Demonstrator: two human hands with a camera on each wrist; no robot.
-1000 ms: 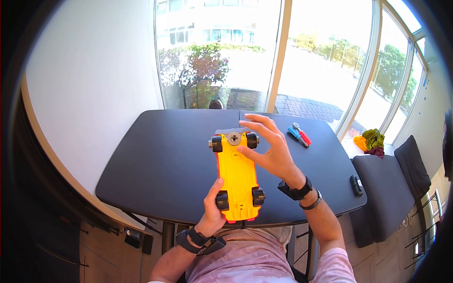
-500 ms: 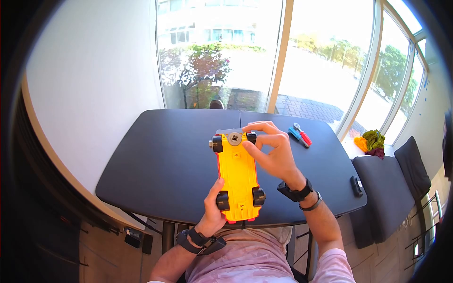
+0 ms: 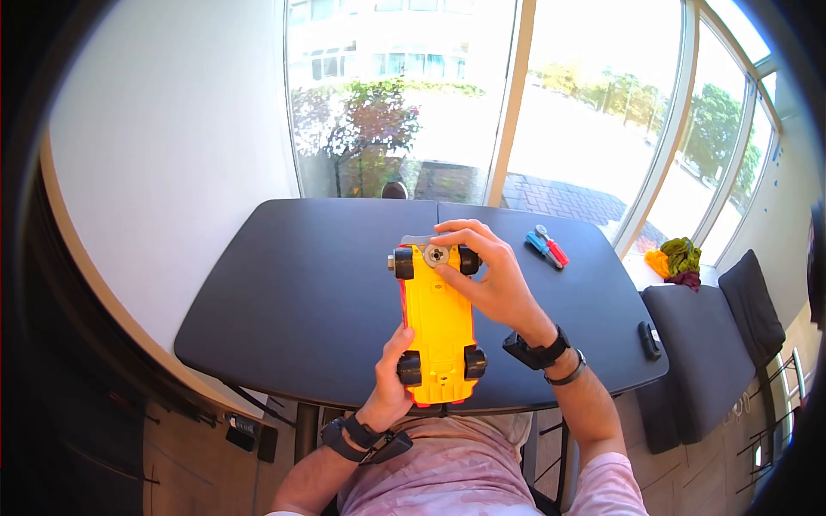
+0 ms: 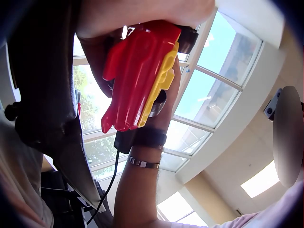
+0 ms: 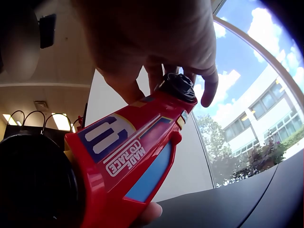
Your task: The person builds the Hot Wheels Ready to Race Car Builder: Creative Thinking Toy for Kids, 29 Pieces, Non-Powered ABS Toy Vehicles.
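A red toy race car (image 5: pixel 130 156) is held over the table, its yellow underside (image 3: pixel 437 318) facing the head camera. My left hand (image 3: pixel 391 378) grips it near one end, thumb along the side; the other fingers are hidden beneath. At the far end, between two black wheels, sits a grey disc (image 3: pixel 437 255) with a cross-shaped hole. My right hand (image 3: pixel 497 279) pinches at this disc, thumb on its near edge and fingertips at its far edge. In the right wrist view its fingers arch over a black wheel (image 5: pixel 180 86).
On the dark table (image 3: pixel 284 292), a blue-handled tool (image 3: pixel 540 248) and a red-handled tool (image 3: pixel 557 253) lie at the back right. A small black object (image 3: pixel 650 339) lies by the right edge. Coloured cloths (image 3: pixel 680 258) sit beyond, near a dark chair (image 3: pixel 714 344).
My right thumb and fingers have closed in from spread apart to the grey disc. The car's far end has swung slightly to the right; my left hand keeps its hold.
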